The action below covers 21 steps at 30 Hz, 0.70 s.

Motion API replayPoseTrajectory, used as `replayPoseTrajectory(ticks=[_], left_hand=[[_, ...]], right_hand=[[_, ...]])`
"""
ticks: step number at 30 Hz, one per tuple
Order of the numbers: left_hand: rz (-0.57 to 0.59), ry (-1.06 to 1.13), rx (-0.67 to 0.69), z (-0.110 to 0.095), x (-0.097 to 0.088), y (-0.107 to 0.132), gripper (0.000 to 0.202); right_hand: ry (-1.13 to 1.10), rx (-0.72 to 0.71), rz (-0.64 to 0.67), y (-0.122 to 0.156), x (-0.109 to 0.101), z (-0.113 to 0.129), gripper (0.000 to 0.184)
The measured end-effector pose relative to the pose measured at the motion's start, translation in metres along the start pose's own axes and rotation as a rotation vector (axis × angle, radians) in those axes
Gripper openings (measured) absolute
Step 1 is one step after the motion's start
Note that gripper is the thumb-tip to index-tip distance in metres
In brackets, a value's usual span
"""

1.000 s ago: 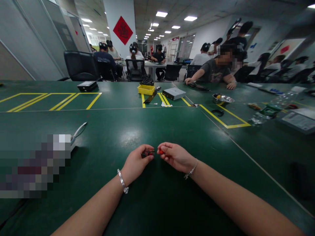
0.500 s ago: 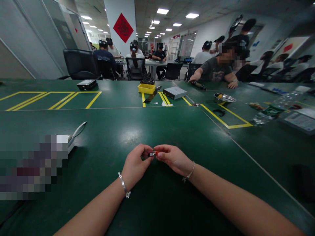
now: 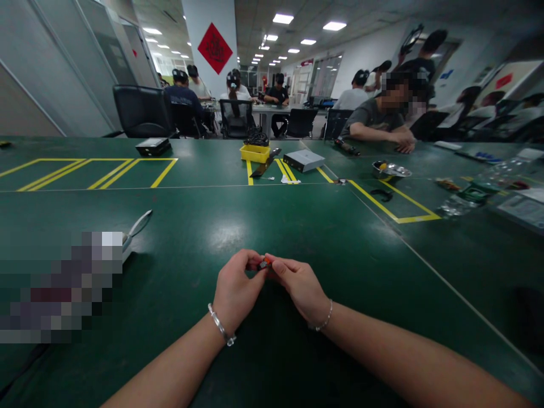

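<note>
My left hand and my right hand meet fingertip to fingertip just above the green table. Both are closed in a pinch on one small red and dark part, which is mostly hidden by the fingers. Each wrist wears a thin silver bracelet.
A blurred-out object lies at the left with a white strip beside it. Farther back stand a yellow tray, a grey box, a black box and a metal dish. A person sits across the table, others behind.
My two hands, a little apart a second ago with a piece in each, have come together and now pinch the pieces as one. Both hands drew slightly nearer to me.
</note>
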<state>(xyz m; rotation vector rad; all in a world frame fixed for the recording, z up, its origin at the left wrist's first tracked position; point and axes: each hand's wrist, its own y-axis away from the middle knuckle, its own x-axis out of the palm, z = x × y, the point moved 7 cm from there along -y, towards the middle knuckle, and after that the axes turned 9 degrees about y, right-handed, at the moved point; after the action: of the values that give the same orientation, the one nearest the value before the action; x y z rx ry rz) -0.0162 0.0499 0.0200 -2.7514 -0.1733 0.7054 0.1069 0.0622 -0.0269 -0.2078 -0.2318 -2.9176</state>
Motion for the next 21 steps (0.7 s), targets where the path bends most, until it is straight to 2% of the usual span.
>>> replayPoseTrajectory(ticks=[3,6,11,14,17,19,21], left_hand=[[-0.063,0.007,-0.004,-0.001,-0.006,0.000,0.011],[-0.074,0.006,0.016,-0.004,-0.008,0.000,0.011],[0.007,-0.034,0.084,-0.007,-0.001,0.001,0.009],[0.084,-0.079,0.151,-0.009,0.008,0.003,0.011],[0.155,-0.097,0.186,-0.009,0.014,0.004,0.018],[0.162,-0.110,0.191,-0.007,0.014,0.003,0.024],[0.149,-0.136,0.184,-0.003,0.011,0.000,0.027]], right_hand=[[-0.029,-0.017,0.093,0.003,0.008,0.000,0.036],[-0.037,-0.008,0.125,0.001,0.007,0.000,0.035],[0.054,0.034,0.048,-0.004,-0.003,0.006,0.030],[0.208,-0.025,-0.008,-0.003,-0.005,0.013,0.022],[0.339,-0.100,0.019,-0.007,-0.005,0.018,0.016],[0.464,-0.139,-0.006,-0.017,-0.018,0.024,0.016],[0.612,-0.167,-0.120,-0.030,-0.049,0.037,0.018]])
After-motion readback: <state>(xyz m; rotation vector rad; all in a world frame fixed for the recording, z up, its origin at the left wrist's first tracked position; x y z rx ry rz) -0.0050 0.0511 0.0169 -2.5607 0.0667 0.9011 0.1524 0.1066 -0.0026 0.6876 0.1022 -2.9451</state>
